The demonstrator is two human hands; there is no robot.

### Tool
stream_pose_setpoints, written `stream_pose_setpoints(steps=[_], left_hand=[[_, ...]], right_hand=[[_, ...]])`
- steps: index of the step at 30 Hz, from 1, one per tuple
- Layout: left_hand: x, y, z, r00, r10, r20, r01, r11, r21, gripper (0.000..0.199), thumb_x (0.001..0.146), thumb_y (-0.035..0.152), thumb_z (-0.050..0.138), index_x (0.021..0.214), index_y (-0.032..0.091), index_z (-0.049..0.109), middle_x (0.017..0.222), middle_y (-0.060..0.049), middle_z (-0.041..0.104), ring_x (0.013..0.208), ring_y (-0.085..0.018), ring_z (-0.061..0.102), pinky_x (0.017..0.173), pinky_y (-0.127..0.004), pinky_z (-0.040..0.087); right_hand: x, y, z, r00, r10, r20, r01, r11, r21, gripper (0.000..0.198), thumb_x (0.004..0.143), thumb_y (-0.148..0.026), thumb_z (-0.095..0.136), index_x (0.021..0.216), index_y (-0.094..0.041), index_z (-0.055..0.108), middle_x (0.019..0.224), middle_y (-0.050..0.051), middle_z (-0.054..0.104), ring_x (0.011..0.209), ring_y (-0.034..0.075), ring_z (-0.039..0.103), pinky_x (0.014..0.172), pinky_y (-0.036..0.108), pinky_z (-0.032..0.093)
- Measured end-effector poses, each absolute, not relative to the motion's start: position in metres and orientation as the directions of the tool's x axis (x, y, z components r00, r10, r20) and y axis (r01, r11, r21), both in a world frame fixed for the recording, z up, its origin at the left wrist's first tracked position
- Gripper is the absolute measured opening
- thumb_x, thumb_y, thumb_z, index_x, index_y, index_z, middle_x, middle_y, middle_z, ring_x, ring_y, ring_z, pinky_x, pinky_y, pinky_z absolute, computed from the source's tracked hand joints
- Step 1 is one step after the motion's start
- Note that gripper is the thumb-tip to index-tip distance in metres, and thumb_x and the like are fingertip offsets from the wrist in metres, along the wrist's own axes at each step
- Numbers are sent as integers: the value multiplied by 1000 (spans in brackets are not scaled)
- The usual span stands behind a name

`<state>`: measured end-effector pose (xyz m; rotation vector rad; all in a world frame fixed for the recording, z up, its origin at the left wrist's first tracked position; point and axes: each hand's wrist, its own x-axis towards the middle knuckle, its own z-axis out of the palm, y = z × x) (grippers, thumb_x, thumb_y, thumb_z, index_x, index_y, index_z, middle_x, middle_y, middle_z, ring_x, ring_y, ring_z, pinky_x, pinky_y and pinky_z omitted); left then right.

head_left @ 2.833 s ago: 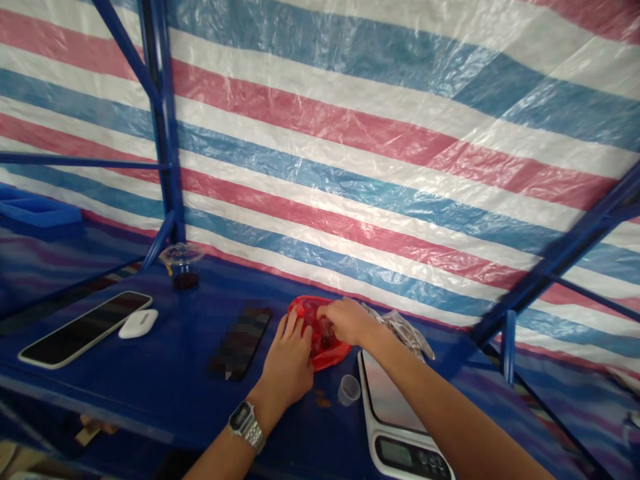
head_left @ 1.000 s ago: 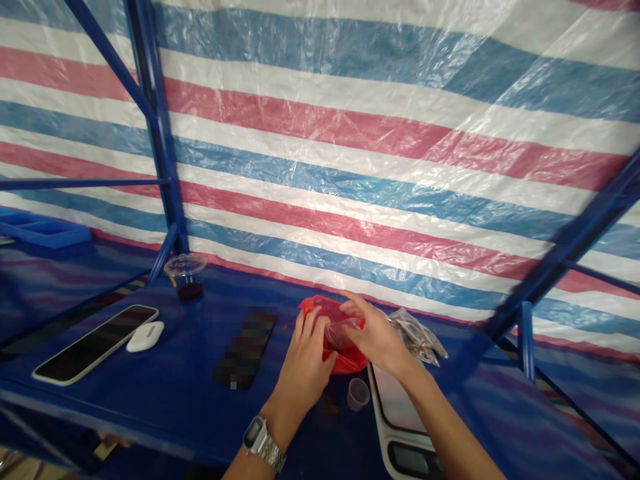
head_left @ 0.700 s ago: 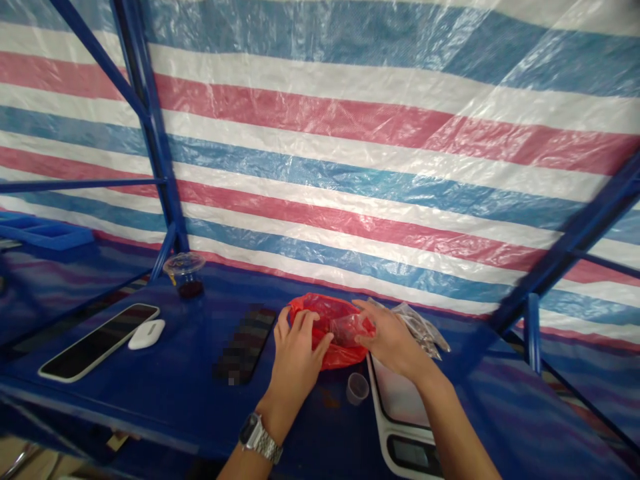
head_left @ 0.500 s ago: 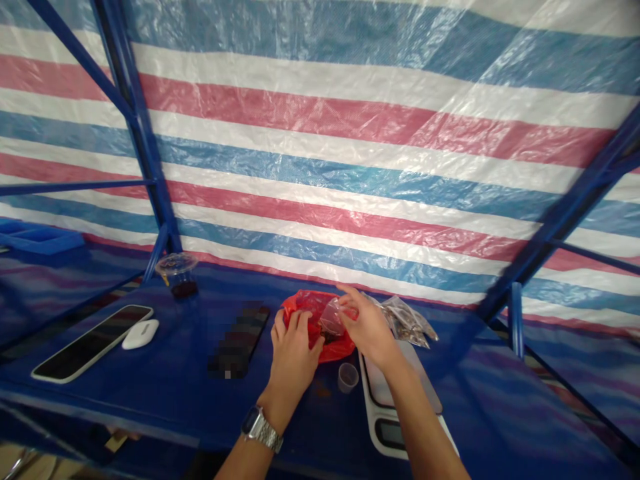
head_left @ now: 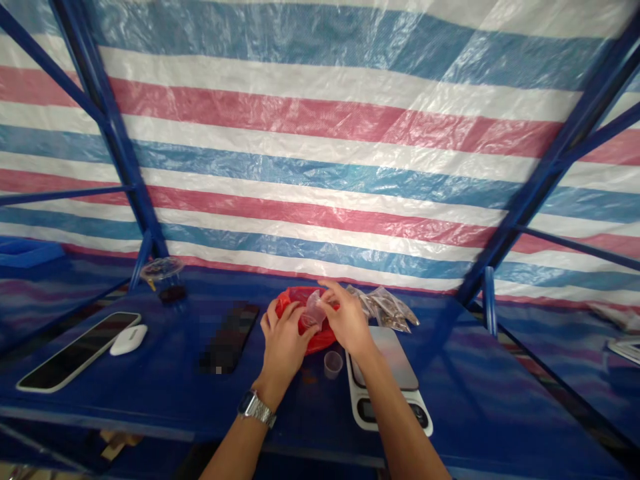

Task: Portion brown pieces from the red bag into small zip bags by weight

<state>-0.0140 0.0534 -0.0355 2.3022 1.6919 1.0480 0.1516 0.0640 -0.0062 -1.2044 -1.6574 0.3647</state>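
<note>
A small clear plastic bag (head_left: 314, 310) is held between my two hands, above an open red plastic bag (head_left: 320, 344). My right hand (head_left: 346, 319) pinches its right edge between thumb and fingers. On the other side, my left hand (head_left: 284, 339) has its fingers curled over the red bag's left rim, with thumb and fingertips closed at the lower edge of the clear bag. What lies inside the red bag is mostly hidden. Just in front of it stands a small clear plastic cup (head_left: 333, 365). Under my right forearm sits a white kitchen scale (head_left: 393, 363).
Several filled clear packets (head_left: 390, 309) lie behind the scale. To the left are a dark, blurred-out object (head_left: 233, 337), a phone (head_left: 80, 353), a white earbud case (head_left: 129, 340) and a lidded clear cup (head_left: 167, 280). Blue frame posts (head_left: 520, 193) rise before a striped tarp (head_left: 320, 167).
The clear bag has come up out of the red bag and shows more plainly between my hands. My left fingers have moved in toward it. The view has shifted slightly right.
</note>
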Motion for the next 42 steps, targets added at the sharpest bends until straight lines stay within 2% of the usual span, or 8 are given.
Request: stream_pose_setpoints(steps=[4, 8, 14, 19, 24, 30, 36, 42], left_hand=[[-16, 56, -34, 105, 869, 484, 807, -359, 469, 24, 93, 33, 66, 116, 26, 73, 136, -5, 71, 143, -44, 38, 115, -64, 34], [-17, 56, -30, 108, 862, 496, 799, -372, 473, 41, 92, 39, 69, 131, 26, 67, 147, -6, 64, 145, -45, 36, 117, -63, 33], [-21, 54, -28, 65, 862, 503, 819, -334, 467, 44, 97, 40, 61, 139, 25, 62, 152, -8, 58, 140, -43, 38, 116, -63, 35], [-22, 53, -33, 56, 838, 543, 818, -350, 456, 38, 99, 34, 55, 134, 23, 65, 147, -10, 61, 138, -41, 38, 114, -59, 38], [-16, 43, -23, -49, 765, 642, 845, -310, 435, 30, 99, 35, 55, 122, 24, 71, 142, -9, 66, 142, -43, 33, 112, -64, 34], [-12, 38, -18, -89, 599, 796, 853, -366, 371, 16, 97, 30, 62, 99, 24, 76, 120, -7, 75, 127, -38, 47, 103, -56, 34], [-13, 30, -9, -27, 429, 903, 800, -532, 277, 8, 94, 22, 67, 91, 23, 75, 100, -7, 77, 111, -32, 54, 98, -49, 38], [22, 40, 17, 198, 609, 768, 419, -761, 495, 17, 100, 25, 55, 93, 23, 70, 93, -4, 73, 93, -21, 64, 91, -37, 49]], right_hand=[[147, 61, -9, 25, 830, 558, 490, 476, -730, 42, 93, -19, 55, 133, -24, 65, 103, 5, 73, 98, 21, 71, 98, 37, 55], [176, 59, -5, 178, 844, 506, 487, 372, -791, 44, 91, -27, 58, 134, -20, 63, 100, 6, 73, 89, 21, 72, 90, 37, 58], [301, 10, -9, 693, 663, 284, 585, -288, -758, 51, 92, -32, 52, 140, -15, 60, 110, 16, 75, 103, 32, 73, 94, 47, 56], [345, -20, -29, 734, 642, 219, 609, -481, -631, 47, 78, -26, 68, 124, -18, 73, 110, 20, 73, 115, 46, 66, 102, 69, 44], [325, 6, -26, 601, 732, 321, 751, -379, -541, 43, 91, -41, 63, 130, -24, 72, 137, 16, 66, 137, 40, 51, 114, 61, 35], [307, 41, -23, 581, 757, 300, 739, -335, -585, 29, 90, -41, 69, 104, -19, 82, 112, 16, 78, 122, 37, 64, 111, 50, 36], [328, 36, -24, 695, 697, 177, 511, -305, -804, 28, 83, -40, 68, 85, -16, 83, 83, 15, 81, 94, 35, 76, 80, 36, 51], [308, 28, 6, 655, 727, 206, 279, 20, -960, 56, 82, -61, 64, 100, -11, 80, 90, 14, 82, 82, 28, 76, 69, 31, 54]])
